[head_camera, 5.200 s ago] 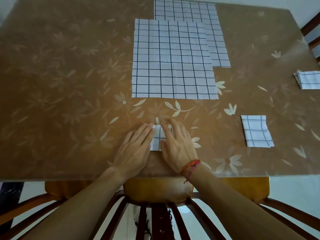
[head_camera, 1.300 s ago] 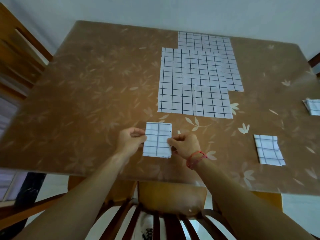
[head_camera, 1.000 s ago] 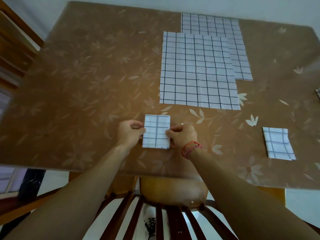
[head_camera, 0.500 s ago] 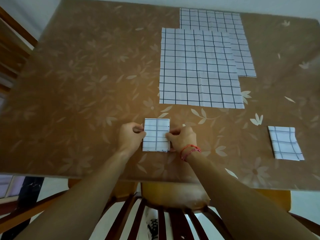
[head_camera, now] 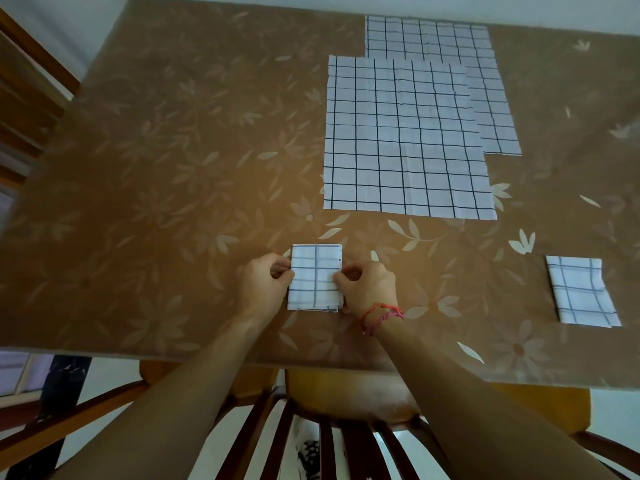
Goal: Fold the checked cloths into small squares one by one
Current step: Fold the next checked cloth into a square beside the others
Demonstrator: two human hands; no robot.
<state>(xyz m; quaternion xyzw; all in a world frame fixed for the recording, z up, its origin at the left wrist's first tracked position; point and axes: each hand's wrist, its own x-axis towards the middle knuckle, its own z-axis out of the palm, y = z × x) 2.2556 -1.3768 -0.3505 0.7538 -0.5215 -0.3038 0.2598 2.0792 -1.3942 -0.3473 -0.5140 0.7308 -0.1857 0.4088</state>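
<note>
A small folded checked cloth (head_camera: pixel 316 277) lies on the brown flowered table (head_camera: pixel 173 168) near its front edge. My left hand (head_camera: pixel 263 285) pinches its left edge and my right hand (head_camera: pixel 369 287), with a red string at the wrist, pinches its right edge. Beyond it a large unfolded checked cloth (head_camera: pixel 401 136) lies flat, partly covering a second unfolded cloth (head_camera: pixel 485 81) behind it. Another folded cloth (head_camera: pixel 581 291) rests at the right.
A wooden chair back (head_camera: pixel 332 441) stands between me and the table's front edge. Another wooden chair (head_camera: pixel 24 81) is at the far left. A pale wall runs behind the table.
Earlier both hands pressed flat on the small folded cloth; now they pinch its two side edges. Over the last second the hands have barely moved and only the view shifted.
</note>
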